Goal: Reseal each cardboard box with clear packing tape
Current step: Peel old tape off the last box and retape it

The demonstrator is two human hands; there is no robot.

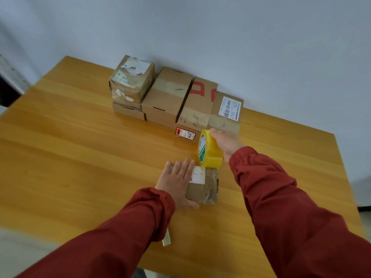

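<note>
Apparently light, stiff small box (202, 189) lay under flat-fingered left hand (177, 180); right hand (227, 143) gripped tape roll (209, 150) just beyond it.

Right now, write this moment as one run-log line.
left hand presses small box | right hand holds tape roll at box's far edge | other boxes behind

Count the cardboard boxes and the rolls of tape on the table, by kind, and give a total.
Cardboard boxes: 6 (one under the left hand, five by the wall)
Roll of tape: 1, held by the right hand
Total: 7
</note>
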